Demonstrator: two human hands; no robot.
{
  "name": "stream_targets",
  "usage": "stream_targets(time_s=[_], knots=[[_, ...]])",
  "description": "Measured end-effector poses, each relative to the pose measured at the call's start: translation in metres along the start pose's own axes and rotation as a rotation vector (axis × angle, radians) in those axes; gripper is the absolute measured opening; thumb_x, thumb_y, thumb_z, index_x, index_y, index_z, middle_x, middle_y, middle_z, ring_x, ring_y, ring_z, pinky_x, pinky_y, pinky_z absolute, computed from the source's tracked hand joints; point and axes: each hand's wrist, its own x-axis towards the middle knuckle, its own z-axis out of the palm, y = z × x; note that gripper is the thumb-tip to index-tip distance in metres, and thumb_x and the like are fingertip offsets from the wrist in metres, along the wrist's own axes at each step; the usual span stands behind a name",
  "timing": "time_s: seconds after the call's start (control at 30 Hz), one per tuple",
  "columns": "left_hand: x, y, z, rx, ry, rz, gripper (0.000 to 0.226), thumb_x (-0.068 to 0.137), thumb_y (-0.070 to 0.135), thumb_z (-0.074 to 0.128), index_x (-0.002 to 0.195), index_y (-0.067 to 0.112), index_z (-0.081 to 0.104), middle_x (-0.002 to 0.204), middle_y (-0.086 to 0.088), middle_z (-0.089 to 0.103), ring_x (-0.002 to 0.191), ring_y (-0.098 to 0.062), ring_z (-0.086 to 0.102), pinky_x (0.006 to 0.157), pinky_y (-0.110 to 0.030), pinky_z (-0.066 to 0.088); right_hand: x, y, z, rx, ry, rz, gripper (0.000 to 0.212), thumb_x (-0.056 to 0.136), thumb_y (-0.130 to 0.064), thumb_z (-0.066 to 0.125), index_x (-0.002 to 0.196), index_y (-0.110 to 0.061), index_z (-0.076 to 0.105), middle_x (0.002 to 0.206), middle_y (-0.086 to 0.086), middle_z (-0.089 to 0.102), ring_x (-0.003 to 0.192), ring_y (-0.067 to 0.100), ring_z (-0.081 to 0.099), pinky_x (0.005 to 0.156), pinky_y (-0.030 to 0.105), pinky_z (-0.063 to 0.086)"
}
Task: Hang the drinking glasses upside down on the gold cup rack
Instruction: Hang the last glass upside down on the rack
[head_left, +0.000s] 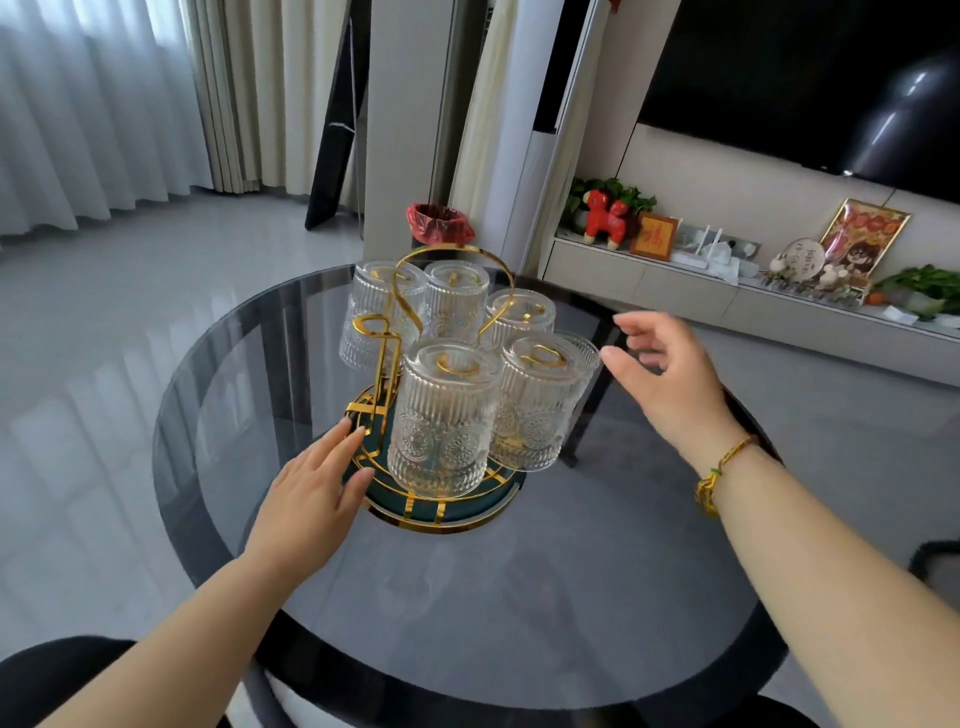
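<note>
Neither hand grips anything: left hand (311, 480) lies flat w/ fingers spread, tips touching the rim of the gold cup rack (384, 395) at its base; right hand (670, 379) hangs open just beside the near-right glass (537, 402), fingers loosely curled, apart from it as far as I can tell.

Drinking glasses: five upside down on the rack's prongs, on the round smoked-glass table (519, 597); front glass (441, 421) nearest; one prong at left (375, 328) stands bare, so prob. one glass short, though none lies loose in view.

Handling, my guess: thick pressed glass w/ ribbed, embossed walls, so fairly heavy, stiff, brittle; ribs give decent purchase; take each round the mid-wall w/ thumb opposite fingers, lift straight up off the prong; knocks against neighbours or the metal are the risk. Rack looks light wire on a green tray base (452, 506); may tip if loaded one side, hence steadying at the base makes sense.

Hard to make out: back glasses overlap thru one another; a rim edge by the right fingertips could be a sixth glass or just refraction; prong tips show only as gold blurs inside the bases; table underside murky.
</note>
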Motion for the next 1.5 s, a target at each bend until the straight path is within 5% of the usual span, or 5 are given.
stream_targets(time_s=[0.27,0.53,1.03,1.2,1.5], knots=[[0.001,0.002,0.004,0.025,0.015,-0.075,0.051,0.091,0.033,0.041,0.138,0.021,0.026,0.151,-0.001,0.025,0.136,-0.025,0.028,0.11,-0.043,0.024,-0.011,0.09,0.044,0.258,0.042,0.528,0.071,0.075,-0.023,0.067,0.131,-0.012,0.025,0.134,0.013,0.037,0.116,0.022,0.04,0.088,0.03,0.036],[0.005,0.004,0.005,0.037,0.022,-0.136,0.05,0.092,0.032,0.039,0.138,0.021,0.025,0.147,-0.005,0.034,0.134,-0.025,0.031,0.108,-0.041,0.026,-0.006,0.115,0.083,0.078,-0.056,0.553,0.097,0.066,-0.04,0.069,0.139,-0.022,0.008,0.147,0.005,0.029,0.131,0.029,0.031,0.106,0.048,0.03],[0.008,-0.002,0.006,0.068,0.003,-0.158,0.051,0.091,0.034,0.036,0.139,0.022,0.024,0.141,-0.012,0.042,0.131,-0.031,0.036,0.106,-0.045,0.028,0.02,0.119,0.099,-0.104,-0.034,0.552,0.069,0.072,-0.038,0.06,0.127,-0.013,0.028,0.128,0.015,0.051,0.118,0.037,0.039,0.106,0.047,0.027],[0.006,0.0,0.005,0.053,0.009,-0.156,0.05,0.092,0.034,0.037,0.139,0.023,0.024,0.142,-0.011,0.042,0.131,-0.03,0.036,0.106,-0.042,0.028,0.009,0.117,0.092,-0.008,0.001,0.525,0.075,0.064,-0.04,0.071,0.122,-0.013,0.034,0.123,0.012,0.053,0.11,0.033,0.049,0.091,0.041,0.044],[0.002,0.004,0.001,0.045,0.006,-0.161,0.049,0.092,0.034,0.037,0.139,0.022,0.025,0.141,-0.013,0.042,0.13,-0.033,0.037,0.104,-0.044,0.029,-0.041,0.107,0.068,0.015,0.057,0.531,0.065,0.061,-0.033,0.075,0.112,-0.015,0.038,0.112,0.004,0.056,0.086,0.016,0.048,0.07,0.026,0.036]])
